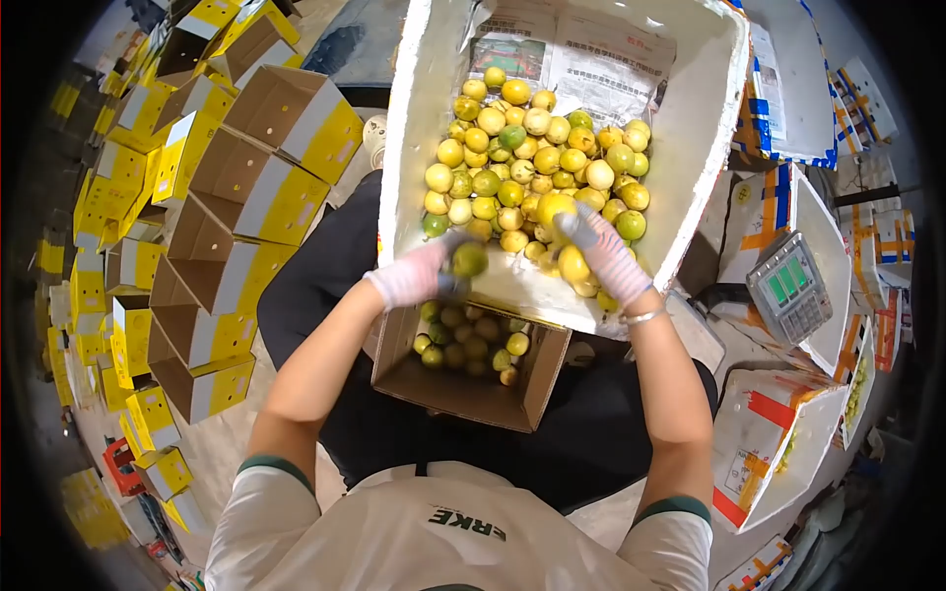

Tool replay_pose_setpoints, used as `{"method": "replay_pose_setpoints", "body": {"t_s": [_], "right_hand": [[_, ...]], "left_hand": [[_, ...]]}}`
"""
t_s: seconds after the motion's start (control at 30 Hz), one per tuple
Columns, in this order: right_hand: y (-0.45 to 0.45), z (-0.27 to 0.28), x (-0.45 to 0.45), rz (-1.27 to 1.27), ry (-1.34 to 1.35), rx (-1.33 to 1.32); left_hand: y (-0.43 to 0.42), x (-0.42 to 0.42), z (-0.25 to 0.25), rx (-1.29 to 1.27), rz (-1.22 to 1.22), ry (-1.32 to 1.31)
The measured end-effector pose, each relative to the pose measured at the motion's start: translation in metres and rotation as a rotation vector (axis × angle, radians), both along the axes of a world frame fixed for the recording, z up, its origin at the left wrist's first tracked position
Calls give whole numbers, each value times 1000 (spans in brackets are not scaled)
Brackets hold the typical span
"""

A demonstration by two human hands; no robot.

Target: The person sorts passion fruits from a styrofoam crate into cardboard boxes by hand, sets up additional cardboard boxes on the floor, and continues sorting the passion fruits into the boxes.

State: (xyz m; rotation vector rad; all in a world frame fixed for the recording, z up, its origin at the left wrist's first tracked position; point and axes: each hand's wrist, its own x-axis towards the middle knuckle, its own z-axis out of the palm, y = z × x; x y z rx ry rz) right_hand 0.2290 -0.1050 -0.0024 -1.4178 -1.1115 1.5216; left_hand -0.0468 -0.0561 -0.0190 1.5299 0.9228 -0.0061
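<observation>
My left hand [422, 273], in a pink-and-white striped glove with grey fingers, closes around a greenish passion fruit [469, 259] over the near edge of the foam box. In a matching glove, my right hand [608, 258] reaches into that box, its fingers curled at a bright yellow passion fruit [555, 209]. Another yellow passion fruit [573, 264] sits beneath its fingers. The white foam box [711, 128], lined with newspaper [613, 61], holds a heap of yellow and green passion fruits. Below my hands, a brown carton [419, 382] between my legs contains several more, in shadow.
Rows of yellow-and-white open cartons [266, 202] stand at the left. On the right is a scale display [788, 283] with green screens, among taped foam boxes [754, 443]. A dark blue surface [360, 44] lies beyond the cartons.
</observation>
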Motion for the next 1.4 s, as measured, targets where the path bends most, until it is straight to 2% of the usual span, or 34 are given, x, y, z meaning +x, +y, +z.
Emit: {"method": "replay_pose_setpoints", "body": {"t_s": [0.07, 0.1, 0.13, 0.17, 0.2, 0.23, 0.27, 0.33, 0.4, 0.43, 0.47, 0.5, 0.53, 0.57, 0.6, 0.7, 0.77, 0.8, 0.87, 0.9, 0.97, 1.0, 1.07, 1.1, 1.17, 1.23, 1.3, 1.33, 1.37, 1.4], "right_hand": [[-15, -23, 7, 428, -224, 149], [-14, -22, -4, 645, -174, 23], [-13, -12, -16, 696, -309, 50], [-11, -3, -28, 741, -445, 74], [-4, -9, -37, 656, -595, 4], [3, -29, -40, 604, -721, 102], [10, -56, -42, 546, -846, 202], [25, -84, -56, 479, -1037, 296], [43, -114, -76, 453, -1228, 277], [48, -134, -88, 354, -1325, 364], [51, -146, -100, 251, -1419, 448], [59, -146, -112, 183, -1448, 370], [70, -144, -114, 263, -1393, 209], [76, -141, -114, 338, -1327, 48], [71, -147, -115, 66, -1447, 314], [77, -147, -99, 367, -1405, 142], [72, -177, -84, 410, -1447, 289], [65, -122, -71, 759, -1557, 346], [66, -147, -58, 782, -1400, 412], [61, -143, -54, 724, -1349, 568], [66, -148, -63, 707, -1353, 524], [69, -149, -67, 693, -1371, 462], [73, -146, -71, 627, -1243, 391], [71, -136, -74, 528, -1110, 349], [68, -143, -71, 337, -850, 561], [54, -98, -71, 166, -637, 579], [43, -84, -61, 26, -560, 528], [32, -69, -58, 33, -476, 447], [18, -51, -52, 37, -393, 366], [3, -26, -49, 187, -338, 309]], "left_hand": [[-11, -20, 14, 95, -408, -8], [-12, -31, 15, 78, -438, -21], [-12, -35, 19, 60, -469, -36], [-4, -32, 26, 221, -504, 51], [2, -31, 7, 298, -379, 31], [15, -13, 25, 305, -376, 297], [22, -5, 17, 490, -245, 279], [46, 19, -5, 917, -272, 488], [77, 39, -33, 1108, -340, 631], [92, 38, -68, 1249, -326, 668], [102, 42, -69, 1248, -328, 665], [108, 49, -68, 1161, -387, 723], [113, 54, -71, 1071, -449, 778], [118, 54, -87, 1117, -452, 777], [117, 54, -91, 1110, -464, 769], [114, 52, -96, 1143, -384, 787], [101, 50, -74, 1096, -278, 758], [92, 46, -63, 1088, -207, 728], [68, 36, -36, 1018, -121, 727], [56, 30, -23, 926, -83, 695], [41, 3, -44, 710, 138, 180], [31, 0, -25, 88, 345, -18], [6, -5, -33, -564, 920, -527], [-3, -9, -25, -746, 990, -577], [-15, -21, -12, -955, 951, -685], [-22, -36, -17, -935, 907, -689], [-26, -47, -30, -961, 793, -947], [-30, -55, -7, -722, 619, -833], [-41, -58, 2, -593, 616, -718], [-50, -61, 9, -461, 612, -607]]}}
